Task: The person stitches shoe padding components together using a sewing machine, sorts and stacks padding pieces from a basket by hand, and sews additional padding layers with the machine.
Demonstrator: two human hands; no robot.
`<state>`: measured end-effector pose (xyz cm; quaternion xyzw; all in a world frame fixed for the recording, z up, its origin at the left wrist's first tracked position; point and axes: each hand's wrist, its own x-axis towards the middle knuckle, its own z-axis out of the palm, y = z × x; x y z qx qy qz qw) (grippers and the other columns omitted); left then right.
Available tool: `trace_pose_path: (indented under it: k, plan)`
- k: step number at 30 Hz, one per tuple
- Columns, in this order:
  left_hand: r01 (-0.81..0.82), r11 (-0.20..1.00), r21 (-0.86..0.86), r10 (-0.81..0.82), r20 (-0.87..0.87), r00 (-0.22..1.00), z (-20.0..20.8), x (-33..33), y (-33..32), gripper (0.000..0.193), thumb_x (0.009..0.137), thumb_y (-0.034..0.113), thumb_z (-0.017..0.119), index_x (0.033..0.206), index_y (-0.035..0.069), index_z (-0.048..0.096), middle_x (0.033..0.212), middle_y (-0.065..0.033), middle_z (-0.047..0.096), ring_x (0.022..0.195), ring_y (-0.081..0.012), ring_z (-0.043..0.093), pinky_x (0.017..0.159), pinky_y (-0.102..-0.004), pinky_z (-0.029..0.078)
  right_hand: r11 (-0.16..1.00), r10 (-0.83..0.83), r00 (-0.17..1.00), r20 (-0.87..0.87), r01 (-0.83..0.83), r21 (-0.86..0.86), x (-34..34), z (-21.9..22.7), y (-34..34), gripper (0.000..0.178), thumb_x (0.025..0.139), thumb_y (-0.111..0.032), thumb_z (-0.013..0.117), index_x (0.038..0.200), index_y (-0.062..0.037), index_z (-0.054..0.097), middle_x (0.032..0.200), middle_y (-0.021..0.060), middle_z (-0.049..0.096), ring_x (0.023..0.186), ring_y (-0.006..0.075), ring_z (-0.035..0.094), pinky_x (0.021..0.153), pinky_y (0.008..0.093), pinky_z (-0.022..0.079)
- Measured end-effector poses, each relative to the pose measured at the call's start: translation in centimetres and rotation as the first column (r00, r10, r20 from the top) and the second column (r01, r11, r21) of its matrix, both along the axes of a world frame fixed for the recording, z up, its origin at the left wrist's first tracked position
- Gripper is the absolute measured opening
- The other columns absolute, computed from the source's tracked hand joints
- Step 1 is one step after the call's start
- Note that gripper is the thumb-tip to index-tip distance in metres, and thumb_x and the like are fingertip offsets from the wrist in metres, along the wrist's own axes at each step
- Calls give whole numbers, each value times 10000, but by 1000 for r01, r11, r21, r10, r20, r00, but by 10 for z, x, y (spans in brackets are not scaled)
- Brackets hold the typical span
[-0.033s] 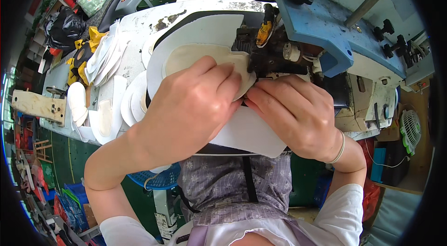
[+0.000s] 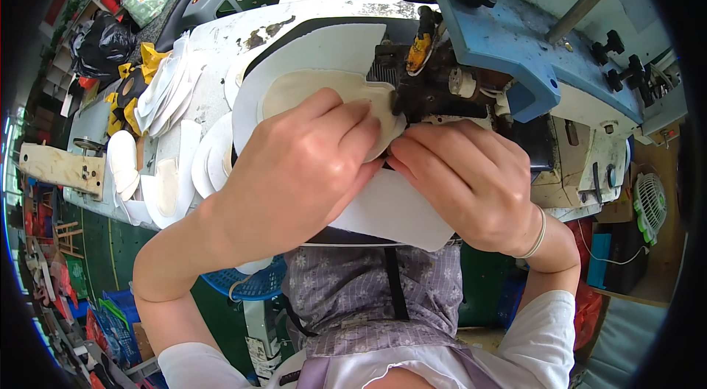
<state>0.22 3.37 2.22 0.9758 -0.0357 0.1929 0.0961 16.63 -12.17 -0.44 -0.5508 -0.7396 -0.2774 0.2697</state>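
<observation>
A cream insole-shaped piece (image 2: pixel 305 85) lies on a larger white sheet (image 2: pixel 401 209), under the dark head of a sewing machine (image 2: pixel 434 94). My left hand (image 2: pixel 313 161) lies over the cream piece with its fingers curled and closed on the near edge. Close to the machine's needle area, my right hand (image 2: pixel 468 179) is closed in a pinch, its fingertips almost meeting those of the left. What the right fingertips hold is hidden. The left hand covers much of the cream piece, and the needle itself cannot be made out.
The machine's blue arm (image 2: pixel 501 43) juts out at the right. Left on the worn white table are a stack of white cut sheets (image 2: pixel 173 87), several insole-shaped pieces (image 2: pixel 123 161) and a yellow-and-black roll (image 2: pixel 132 91). A blue basket (image 2: pixel 254 278) sits below the table edge.
My right hand has shifted very slightly to the right; otherwise the two frames look alike.
</observation>
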Motion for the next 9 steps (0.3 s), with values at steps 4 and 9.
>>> trace_pose_path:
  k: [4, 9]
  plan:
    - [44, 996, -80, -45, -15, 999, 2, -1, 15, 397, 755, 92, 788, 1113, -47, 687, 1181, -189, 690, 940, -358, 643, 827, -428, 560, 998, 54, 998, 41, -53, -33, -1, 5, 1, 395, 628, -152, 656, 984, 14, 691, 972, 108, 648, 782, 208, 667, 662, 294, 558]
    - [285, 958, 46, -280, -92, 956, 6, 6, 54, 437, 796, 152, 779, 1216, 48, 719, 1267, -192, 672, 1199, -362, 586, 1015, -458, 497, 990, 0, 998, 70, 10, -139, 1, 2, -2, 454, 603, -155, 660, 1025, 9, 693, 971, 96, 637, 777, 210, 665, 682, 301, 564]
